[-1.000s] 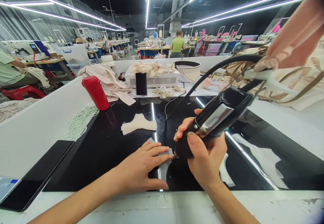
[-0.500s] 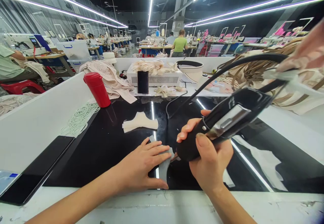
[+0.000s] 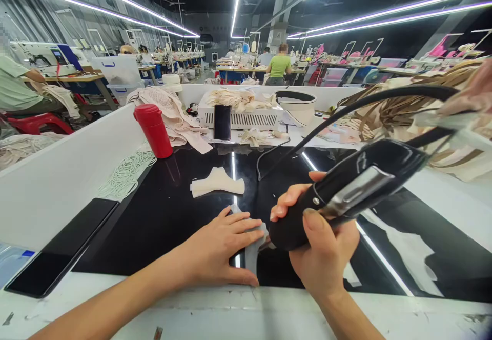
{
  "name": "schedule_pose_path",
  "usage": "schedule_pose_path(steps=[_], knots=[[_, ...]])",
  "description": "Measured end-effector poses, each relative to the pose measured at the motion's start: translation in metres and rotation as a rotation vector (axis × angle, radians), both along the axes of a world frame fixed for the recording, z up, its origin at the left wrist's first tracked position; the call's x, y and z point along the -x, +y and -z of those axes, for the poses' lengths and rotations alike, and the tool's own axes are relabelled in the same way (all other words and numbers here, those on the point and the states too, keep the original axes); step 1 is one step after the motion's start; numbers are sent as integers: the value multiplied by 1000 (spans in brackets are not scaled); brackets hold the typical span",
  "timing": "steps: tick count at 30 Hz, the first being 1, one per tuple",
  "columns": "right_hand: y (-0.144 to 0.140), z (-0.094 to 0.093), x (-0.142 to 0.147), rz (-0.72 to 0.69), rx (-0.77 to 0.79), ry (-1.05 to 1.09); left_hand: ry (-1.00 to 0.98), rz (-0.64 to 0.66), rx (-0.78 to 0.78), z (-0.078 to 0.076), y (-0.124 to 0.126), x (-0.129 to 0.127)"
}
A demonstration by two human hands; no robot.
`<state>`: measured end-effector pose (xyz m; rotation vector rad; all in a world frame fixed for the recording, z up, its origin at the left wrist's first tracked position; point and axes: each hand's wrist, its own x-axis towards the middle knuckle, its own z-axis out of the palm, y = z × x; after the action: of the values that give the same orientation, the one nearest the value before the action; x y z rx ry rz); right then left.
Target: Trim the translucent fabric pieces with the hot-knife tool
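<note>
My left hand lies flat with fingers spread, pressing a thin grey-white shaped piece onto a glossy black board. My right hand is wrapped round a black corded hot knife, held tilted with its metal lever facing up. Its narrow tip points down at the right edge of the grey-white piece, beside my left fingertips; whether it touches cannot be made out. Beyond my left hand lies a cream shaped pad or stack. A thick black cable arches over the tool.
A red cup stands at the back left, with pale green cord and a large dark phone-like slab nearer. A white vented box is behind. Pale cut pieces lie right. A blurred hand-like shape shows upper right.
The whole view has shifted slightly. The tool's tip has moved a little toward me along the piece's edge. My left hand stays flat on the piece.
</note>
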<state>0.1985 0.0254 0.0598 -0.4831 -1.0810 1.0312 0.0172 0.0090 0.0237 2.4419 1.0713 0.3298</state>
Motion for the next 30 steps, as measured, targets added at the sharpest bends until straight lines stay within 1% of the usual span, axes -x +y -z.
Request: schedule_pose_path(steps=[9, 15, 24, 30], knots=[[-10, 1, 1, -41, -25, -20, -32, 4, 0, 3, 1, 1], [-12, -1, 0, -50, 5, -17, -44, 6, -11, 0, 0, 0], [-23, -1, -2, -63, -6, -29, -11, 16, 1, -6, 0, -2], [-20, 1, -5, -56, -26, -53, -80, -2, -16, 0, -1, 1]])
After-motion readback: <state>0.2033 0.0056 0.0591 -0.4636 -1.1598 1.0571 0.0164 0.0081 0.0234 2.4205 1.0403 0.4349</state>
